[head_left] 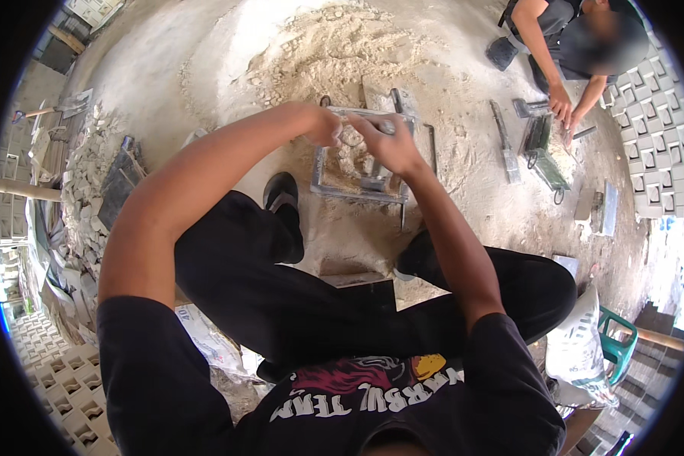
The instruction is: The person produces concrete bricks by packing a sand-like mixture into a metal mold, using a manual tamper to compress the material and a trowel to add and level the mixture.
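In front of me a square metal mould (317, 176) lies on the ground, with pale, sandy mix (347, 161) inside it. Over its far left part is my left hand (323, 127), fingers bent down toward the mix; their tips are partly hidden. My right hand (391, 146) is closed above the mould's right half, its forefinger reaching left toward my left hand. A rounded grey end shows at the top of that fist; I cannot make out the rest of the thing. A dark metal block (374, 184) rests by the mould's near edge.
A heap of sandy mix (342, 53) lies beyond the mould. At the far right a co-worker's hands (566, 106) work over another metal mould (543, 152), near a hammer (530, 108) and a long metal bar (505, 144). Pale blocks (657, 137) are stacked at the right.
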Demonstrator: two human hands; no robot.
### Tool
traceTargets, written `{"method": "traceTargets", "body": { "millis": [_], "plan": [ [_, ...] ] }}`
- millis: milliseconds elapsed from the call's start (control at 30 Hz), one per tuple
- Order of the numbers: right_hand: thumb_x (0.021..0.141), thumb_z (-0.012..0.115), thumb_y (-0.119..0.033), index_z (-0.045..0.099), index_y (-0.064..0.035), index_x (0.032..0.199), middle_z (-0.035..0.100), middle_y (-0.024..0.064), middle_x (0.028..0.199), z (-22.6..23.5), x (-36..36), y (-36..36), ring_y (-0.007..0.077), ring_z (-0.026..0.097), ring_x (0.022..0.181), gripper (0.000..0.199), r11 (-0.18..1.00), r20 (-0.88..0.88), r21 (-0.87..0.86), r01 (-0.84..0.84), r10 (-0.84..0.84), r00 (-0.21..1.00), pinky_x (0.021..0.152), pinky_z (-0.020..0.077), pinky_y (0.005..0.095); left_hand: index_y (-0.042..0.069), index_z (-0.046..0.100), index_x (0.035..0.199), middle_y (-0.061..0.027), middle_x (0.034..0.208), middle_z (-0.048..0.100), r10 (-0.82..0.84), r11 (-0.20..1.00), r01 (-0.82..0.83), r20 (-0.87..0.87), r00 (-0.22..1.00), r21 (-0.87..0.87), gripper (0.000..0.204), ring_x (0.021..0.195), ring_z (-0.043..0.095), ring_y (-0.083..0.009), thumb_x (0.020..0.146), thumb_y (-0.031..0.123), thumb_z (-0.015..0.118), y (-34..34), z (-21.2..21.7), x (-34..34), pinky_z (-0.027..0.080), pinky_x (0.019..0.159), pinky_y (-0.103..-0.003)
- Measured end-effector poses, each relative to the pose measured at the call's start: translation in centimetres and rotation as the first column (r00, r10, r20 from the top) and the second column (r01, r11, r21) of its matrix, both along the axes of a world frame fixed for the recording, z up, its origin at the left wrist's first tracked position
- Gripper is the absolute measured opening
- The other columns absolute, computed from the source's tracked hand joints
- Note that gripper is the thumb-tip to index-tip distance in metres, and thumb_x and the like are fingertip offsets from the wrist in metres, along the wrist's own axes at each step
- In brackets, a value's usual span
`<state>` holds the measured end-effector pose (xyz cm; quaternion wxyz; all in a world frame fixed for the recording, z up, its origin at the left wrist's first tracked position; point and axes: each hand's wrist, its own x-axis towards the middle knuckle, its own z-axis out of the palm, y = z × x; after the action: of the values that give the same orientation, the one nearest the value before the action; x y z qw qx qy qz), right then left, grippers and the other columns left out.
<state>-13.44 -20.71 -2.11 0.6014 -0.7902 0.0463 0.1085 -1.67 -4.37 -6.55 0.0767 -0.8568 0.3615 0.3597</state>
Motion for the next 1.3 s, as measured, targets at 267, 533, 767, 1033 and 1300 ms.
{"method": "traceTargets", "body": {
  "millis": [267,533,767,1033,1300],
  "plan": [
    [0.093,0.061,-0.028,0.063,-0.0071,0.070,0.041,-0.0063,0.054,-0.7,-0.6,-2.6,0.0051,0.031,0.049,0.031,0.989,0.181,0.040,-0.141,0.132,0.975,0.046,0.0250,0.0260,0.009,0.064,0.115,-0.0152,0.102,0.068,0.028,0.999,-0.027,-0.025,0.999,0.040,0.037,0.096,0.065,-0.0299,0.092,0.036,0.055,-2.3,2.7,-0.1,0.050,0.084,-0.043],
    [0.094,0.060,-0.020,0.051,-0.0091,0.058,0.040,-0.0060,0.053,0.0,-2.5,-4.7,0.0048,0.030,0.048,0.040,0.977,0.170,0.159,-0.142,0.114,0.979,0.045,0.0220,0.0264,0.005,0.064,0.110,-0.0175,0.095,0.067,-0.130,0.985,0.136,0.060,0.990,-0.107,0.038,0.088,0.065,-0.0302,0.093,0.037,0.053,-5.4,5.0,0.8,0.049,0.078,-0.043],
    [0.093,0.060,-0.022,0.045,-0.0100,0.056,0.038,-0.0047,0.054,-0.7,-3.2,-6.5,0.0056,0.030,0.049,0.042,0.975,0.140,0.177,-0.131,0.106,0.984,0.047,0.0223,0.0280,0.003,0.063,0.110,-0.0179,0.095,0.067,-0.179,0.964,0.193,0.090,0.980,-0.182,0.038,0.087,0.065,-0.0306,0.094,0.035,0.053,-7.3,4.9,0.2,0.049,0.079,-0.043],
    [0.097,0.055,-0.017,0.046,-0.0097,0.058,0.037,-0.0054,0.054,-0.7,-3.8,-6.2,0.0058,0.029,0.049,0.041,0.962,0.178,0.275,0.002,-0.053,0.983,0.047,0.0218,0.0274,0.005,0.066,0.109,-0.0166,0.100,0.068,-0.225,0.964,0.237,0.099,0.969,-0.125,0.039,0.090,0.065,-0.0323,0.093,0.039,0.055,-7.6,5.3,-0.6,0.050,0.081,-0.044],
    [0.096,0.058,-0.026,0.045,-0.0091,0.055,0.040,-0.0058,0.054,0.1,-3.9,-4.3,0.0042,0.033,0.052,0.045,0.977,0.253,0.203,0.065,-0.116,0.960,0.048,0.0245,0.0260,0.004,0.071,0.097,-0.0171,0.093,0.069,-0.169,0.970,0.187,0.124,0.978,-0.156,0.037,0.085,0.065,-0.0332,0.089,0.038,0.060,-6.1,3.1,-0.8,0.051,0.076,-0.043]
  ]
}}
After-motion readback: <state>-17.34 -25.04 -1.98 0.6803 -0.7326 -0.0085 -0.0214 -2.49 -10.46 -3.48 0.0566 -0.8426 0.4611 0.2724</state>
